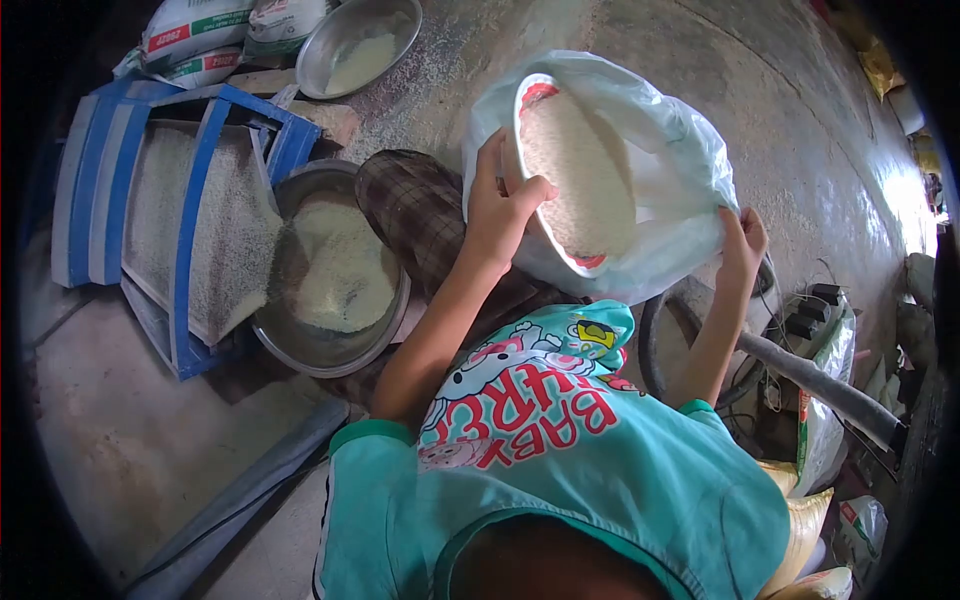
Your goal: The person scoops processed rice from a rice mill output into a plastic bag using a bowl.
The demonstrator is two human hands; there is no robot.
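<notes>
My left hand [505, 205] is wrapped round the near left rim of a white and red bowl [512, 150], thumb over the edge. The bowl is tilted toward the right, over a translucent plastic bag [690, 150], and pale grain [575, 175] covers its inside, blurred at the right edge. My right hand [745, 240] pinches the bag's right edge. The bag's mouth is spread open around the bowl.
At the left, a blue-framed wooden chute [185, 215] with grain slopes toward a metal basin [385, 340] of grain. Another metal bowl [407, 30] and printed sacks [195, 25] lie beyond. A grey pipe [820, 380] and more sacks [805, 525] are at the right.
</notes>
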